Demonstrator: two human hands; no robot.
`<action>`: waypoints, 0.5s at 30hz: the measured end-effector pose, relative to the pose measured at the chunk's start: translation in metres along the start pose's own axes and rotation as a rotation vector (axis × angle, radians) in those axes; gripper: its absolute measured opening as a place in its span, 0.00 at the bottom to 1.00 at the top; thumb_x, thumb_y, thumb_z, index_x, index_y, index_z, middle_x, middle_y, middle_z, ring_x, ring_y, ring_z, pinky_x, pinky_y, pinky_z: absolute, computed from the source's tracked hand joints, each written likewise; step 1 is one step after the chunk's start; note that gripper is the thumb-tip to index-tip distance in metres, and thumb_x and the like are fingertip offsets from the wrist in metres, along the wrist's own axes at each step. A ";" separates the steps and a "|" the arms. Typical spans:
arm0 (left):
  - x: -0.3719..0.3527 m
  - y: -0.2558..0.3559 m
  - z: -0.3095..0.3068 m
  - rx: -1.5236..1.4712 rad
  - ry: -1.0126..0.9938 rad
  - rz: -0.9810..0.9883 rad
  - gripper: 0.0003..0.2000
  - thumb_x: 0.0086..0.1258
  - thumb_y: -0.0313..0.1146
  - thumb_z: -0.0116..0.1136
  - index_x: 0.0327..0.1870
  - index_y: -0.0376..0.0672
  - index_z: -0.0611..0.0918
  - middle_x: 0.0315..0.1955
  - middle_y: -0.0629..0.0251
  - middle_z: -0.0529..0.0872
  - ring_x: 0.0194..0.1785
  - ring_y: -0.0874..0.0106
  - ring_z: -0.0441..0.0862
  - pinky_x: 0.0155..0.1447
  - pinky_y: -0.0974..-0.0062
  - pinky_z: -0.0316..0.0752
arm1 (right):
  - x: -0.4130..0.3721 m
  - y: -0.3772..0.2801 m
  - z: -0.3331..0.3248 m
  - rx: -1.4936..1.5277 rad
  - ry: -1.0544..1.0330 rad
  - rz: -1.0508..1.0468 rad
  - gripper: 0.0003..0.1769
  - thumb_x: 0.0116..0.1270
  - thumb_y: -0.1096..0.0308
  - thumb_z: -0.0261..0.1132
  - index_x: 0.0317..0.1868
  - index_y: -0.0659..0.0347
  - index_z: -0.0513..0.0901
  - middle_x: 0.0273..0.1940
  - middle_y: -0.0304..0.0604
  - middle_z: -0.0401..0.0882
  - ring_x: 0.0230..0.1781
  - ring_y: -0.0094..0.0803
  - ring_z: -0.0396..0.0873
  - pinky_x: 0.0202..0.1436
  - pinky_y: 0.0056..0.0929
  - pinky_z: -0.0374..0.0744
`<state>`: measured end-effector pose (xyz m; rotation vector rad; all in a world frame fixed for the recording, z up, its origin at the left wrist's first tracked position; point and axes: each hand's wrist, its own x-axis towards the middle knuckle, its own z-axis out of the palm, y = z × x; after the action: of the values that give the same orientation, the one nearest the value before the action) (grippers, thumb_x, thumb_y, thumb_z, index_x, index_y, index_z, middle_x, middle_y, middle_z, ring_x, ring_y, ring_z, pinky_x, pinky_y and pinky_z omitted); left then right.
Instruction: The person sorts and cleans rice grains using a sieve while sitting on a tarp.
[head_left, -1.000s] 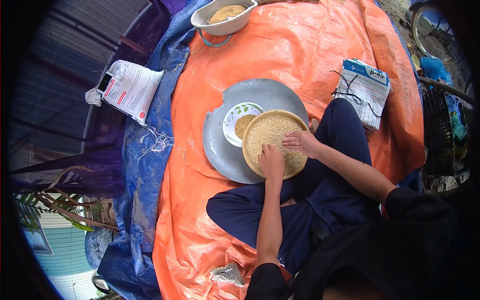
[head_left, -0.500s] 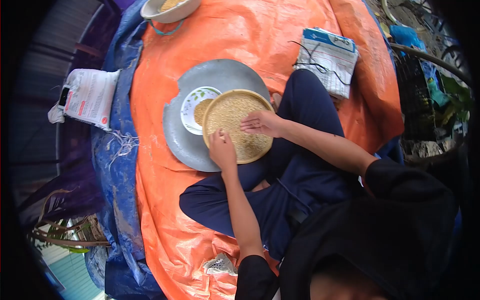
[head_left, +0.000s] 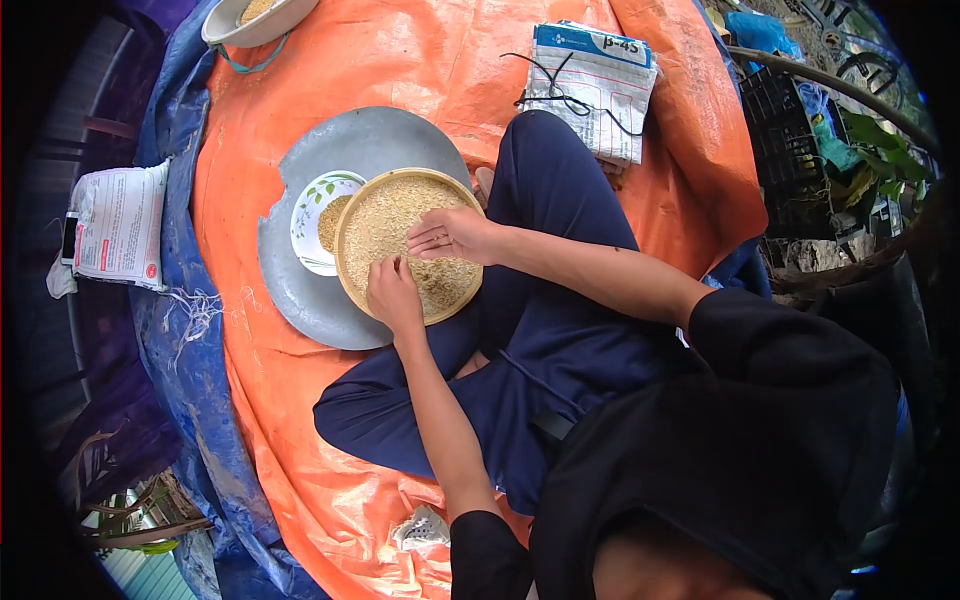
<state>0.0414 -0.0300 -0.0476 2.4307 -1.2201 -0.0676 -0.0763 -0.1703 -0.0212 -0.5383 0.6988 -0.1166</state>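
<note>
So we rest our right hand [head_left: 450, 236] flat, fingers loose, on the grain [head_left: 385, 215] in the round tray [head_left: 340, 250]. Our left hand [head_left: 393, 293] is curled beside it, and we can't tell if it's pinching anything.

Left hand [head_left: 393, 295] sits on the near rim of the round tray [head_left: 340, 262], right hand [head_left: 450, 235] just beyond it, over the grain [head_left: 385, 215]. Left of both hands, a small plate [head_left: 303, 215] is tucked beside the tray. Tray and plate rest on a big platter [head_left: 370, 140]. A sack [head_left: 590, 80] lies well beyond the right hand.
</note>
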 end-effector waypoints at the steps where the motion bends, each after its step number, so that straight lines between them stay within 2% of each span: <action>1: 0.000 0.001 0.001 0.006 -0.008 0.008 0.07 0.66 0.36 0.62 0.40 0.43 0.85 0.36 0.62 0.83 0.40 0.59 0.82 0.44 0.63 0.76 | 0.000 0.000 0.000 -0.001 -0.002 0.000 0.23 0.78 0.60 0.48 0.56 0.74 0.76 0.53 0.54 0.80 0.55 0.39 0.81 0.62 0.34 0.80; 11: 0.000 0.012 0.006 0.092 0.004 -0.038 0.08 0.67 0.37 0.62 0.38 0.44 0.86 0.36 0.62 0.82 0.40 0.60 0.82 0.45 0.63 0.74 | 0.001 0.001 0.000 0.007 0.000 -0.009 0.19 0.75 0.63 0.53 0.52 0.72 0.77 0.50 0.53 0.81 0.53 0.36 0.82 0.61 0.33 0.81; 15: 0.000 0.013 0.009 0.151 0.053 0.010 0.07 0.67 0.37 0.61 0.38 0.44 0.85 0.35 0.62 0.83 0.38 0.60 0.83 0.43 0.63 0.75 | 0.003 0.003 0.000 -0.023 -0.002 -0.018 0.19 0.75 0.62 0.53 0.52 0.72 0.77 0.50 0.52 0.81 0.52 0.36 0.82 0.61 0.32 0.81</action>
<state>0.0299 -0.0396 -0.0505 2.5370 -1.2551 0.0943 -0.0745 -0.1690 -0.0243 -0.5670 0.6943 -0.1251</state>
